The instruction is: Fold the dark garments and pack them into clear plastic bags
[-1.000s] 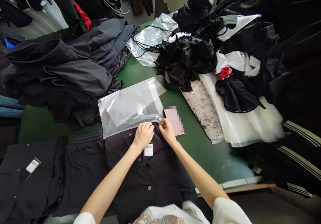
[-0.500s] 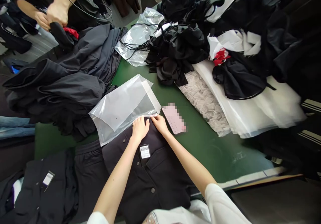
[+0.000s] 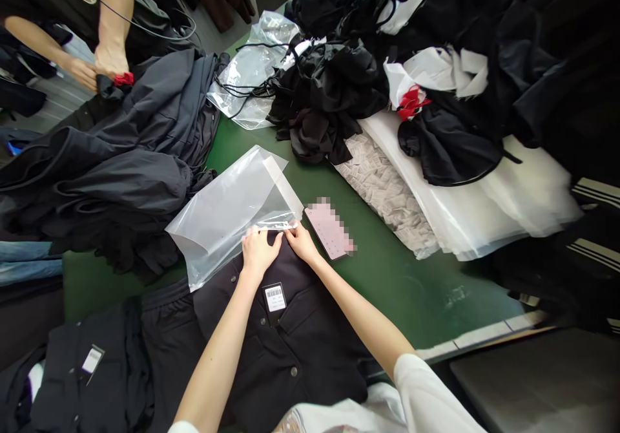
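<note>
A folded black jacket with metal buttons and a barcode hang tag lies in front of me. Beyond its upper edge is a clear plastic bag with a white strip along one side. My left hand rests where bag and jacket meet, thumb apart and fingers reaching forward at the film; whether they are over or under it is hard to see. Close by on the right, my right hand has its fingers pressed together on the bag's edge near the strip's lower end.
A pink phone-like item, partly blurred, lies right of the bag on the green table. Dark garments are heaped at left, where a co-worker's hands grip cloth. Black fabric scraps and white plastic sheets lie at right.
My left hand has moved slightly left along the bag's edge, its fingers now stretched further. My right hand stays near the strip's end. The co-worker's hands are lower on the dark cloth.
</note>
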`<action>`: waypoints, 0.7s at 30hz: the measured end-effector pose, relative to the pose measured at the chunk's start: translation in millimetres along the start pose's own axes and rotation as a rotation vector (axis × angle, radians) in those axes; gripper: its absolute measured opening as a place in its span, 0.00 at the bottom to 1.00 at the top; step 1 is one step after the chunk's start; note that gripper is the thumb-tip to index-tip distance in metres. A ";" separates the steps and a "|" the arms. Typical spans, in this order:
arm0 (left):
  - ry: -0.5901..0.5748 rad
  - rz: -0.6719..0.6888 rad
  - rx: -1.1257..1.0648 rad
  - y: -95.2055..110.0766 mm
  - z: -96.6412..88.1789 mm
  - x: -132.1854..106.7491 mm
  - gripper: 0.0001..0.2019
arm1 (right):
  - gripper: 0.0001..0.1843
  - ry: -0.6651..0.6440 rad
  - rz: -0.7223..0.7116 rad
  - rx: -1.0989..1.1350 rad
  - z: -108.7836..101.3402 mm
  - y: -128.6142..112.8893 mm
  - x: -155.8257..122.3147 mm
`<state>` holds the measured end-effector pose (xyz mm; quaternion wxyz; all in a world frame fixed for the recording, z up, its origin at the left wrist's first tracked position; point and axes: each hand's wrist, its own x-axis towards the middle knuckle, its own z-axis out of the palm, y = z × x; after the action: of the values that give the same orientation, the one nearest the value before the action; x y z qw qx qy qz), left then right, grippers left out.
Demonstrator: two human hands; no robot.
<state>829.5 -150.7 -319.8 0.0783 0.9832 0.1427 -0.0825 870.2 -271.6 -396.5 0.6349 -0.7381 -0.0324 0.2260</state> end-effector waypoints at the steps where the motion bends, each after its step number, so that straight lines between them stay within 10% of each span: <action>1: 0.007 0.028 -0.024 -0.4 0.0 -0.7 0.22 | 0.06 0.001 -0.012 -0.002 0.2 -1.8 -0.1; 12: -0.182 -0.076 -0.017 0.1 -5.8 0.9 0.26 | 0.04 -0.050 -0.054 0.061 6.7 -11.3 18.4; 17: -0.066 -0.104 0.022 4.8 -10.0 -7.2 0.25 | 0.07 0.063 -0.065 0.055 10.5 -14.9 21.0; 21: -0.231 -0.117 -0.073 2.2 -16.5 -5.3 0.27 | 0.04 0.052 -0.059 0.091 15.7 -14.1 23.8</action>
<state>827.4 -151.3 -302.5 0.1248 0.9536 0.1929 -0.1944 889.0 -246.5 -391.5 0.6749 -0.7128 -0.0274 0.1890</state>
